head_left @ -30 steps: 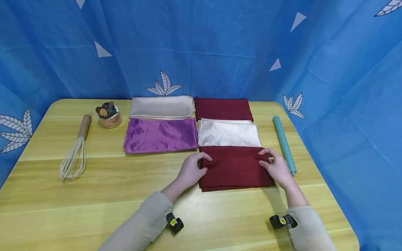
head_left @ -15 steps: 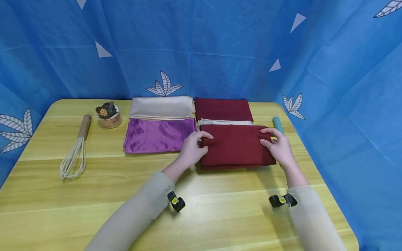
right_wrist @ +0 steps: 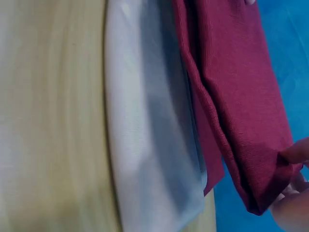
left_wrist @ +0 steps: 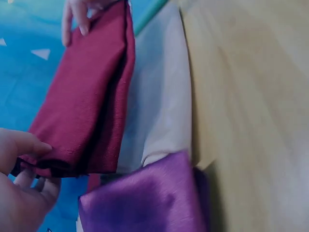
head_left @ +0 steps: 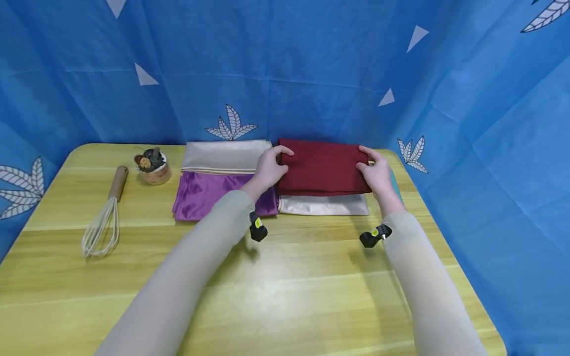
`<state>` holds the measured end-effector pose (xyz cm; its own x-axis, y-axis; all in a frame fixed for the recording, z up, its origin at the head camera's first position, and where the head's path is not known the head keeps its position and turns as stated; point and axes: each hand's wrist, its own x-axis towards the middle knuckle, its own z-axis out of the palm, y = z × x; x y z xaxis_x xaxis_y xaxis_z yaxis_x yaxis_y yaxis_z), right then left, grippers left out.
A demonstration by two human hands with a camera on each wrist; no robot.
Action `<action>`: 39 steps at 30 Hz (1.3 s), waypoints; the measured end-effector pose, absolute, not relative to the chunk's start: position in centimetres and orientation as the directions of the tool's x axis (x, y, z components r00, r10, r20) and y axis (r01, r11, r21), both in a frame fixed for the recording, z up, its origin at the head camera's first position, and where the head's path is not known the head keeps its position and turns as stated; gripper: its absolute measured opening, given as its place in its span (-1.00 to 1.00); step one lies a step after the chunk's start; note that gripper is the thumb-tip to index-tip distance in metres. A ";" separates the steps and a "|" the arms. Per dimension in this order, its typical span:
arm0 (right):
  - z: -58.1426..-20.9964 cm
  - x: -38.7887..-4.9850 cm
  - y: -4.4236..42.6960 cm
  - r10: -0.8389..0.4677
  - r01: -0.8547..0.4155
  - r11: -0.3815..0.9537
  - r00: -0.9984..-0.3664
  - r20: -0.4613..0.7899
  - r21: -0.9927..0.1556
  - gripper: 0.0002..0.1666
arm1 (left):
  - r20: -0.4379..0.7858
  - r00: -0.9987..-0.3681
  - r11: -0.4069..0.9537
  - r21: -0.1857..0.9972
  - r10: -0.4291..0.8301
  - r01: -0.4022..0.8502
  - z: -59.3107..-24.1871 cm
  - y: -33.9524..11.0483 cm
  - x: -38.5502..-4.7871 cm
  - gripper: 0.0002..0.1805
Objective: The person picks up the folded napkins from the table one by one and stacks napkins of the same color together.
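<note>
A folded dark red cloth (head_left: 322,170) is held up by both hands at its short ends. My left hand (head_left: 268,168) pinches the left end between thumb and fingers; my right hand (head_left: 376,173) pinches the right end. In the right wrist view the cloth hangs above a second dark red cloth (right_wrist: 208,140), which the head view hides. A folded white satin cloth (head_left: 325,205) lies in front, partly covered from above. Beside it, a folded purple satin cloth (head_left: 213,190) sits partly behind my left arm, with a folded pale grey cloth (head_left: 227,155) behind it.
At the left lie a whisk (head_left: 107,217) with a wooden handle and a small decorated cup (head_left: 153,168). A teal stick-like thing (head_left: 395,185) is mostly hidden behind my right hand and forearm. A blue curtain (head_left: 311,74) hangs along the table's (head_left: 285,296) back edge.
Both hands have lifted the front dark red cloth and carried it away from me, over the white cloth to the back row. The white cloth's front part shows again.
</note>
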<state>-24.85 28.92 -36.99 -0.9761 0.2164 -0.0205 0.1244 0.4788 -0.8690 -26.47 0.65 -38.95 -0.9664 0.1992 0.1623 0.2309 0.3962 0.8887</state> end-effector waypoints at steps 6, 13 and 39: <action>-36.8 -27.3 27.8 0.171 0.107 0.513 -0.985 -0.020 -0.851 -0.15 | 0.195 -0.967 0.464 0.850 0.162 0.250 -39.0 1.0 -28.6 -0.60; -36.8 -29.0 27.5 0.131 0.056 0.679 -0.990 0.046 -0.732 -0.03 | 0.242 -0.955 0.535 0.791 0.168 0.295 -39.6 2.2 -29.9 -0.60; -41.1 -29.8 28.6 -0.020 -0.155 0.762 -0.976 0.216 -0.628 -0.31 | 0.075 -0.980 0.649 0.739 0.184 0.178 -41.4 2.2 -29.6 -0.37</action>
<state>-29.82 28.61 -41.06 -0.9761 -0.0202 0.2163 -0.1550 0.7623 -0.6284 -29.62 2.24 -41.40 -0.9800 0.1841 0.0748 0.1784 0.6492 0.7394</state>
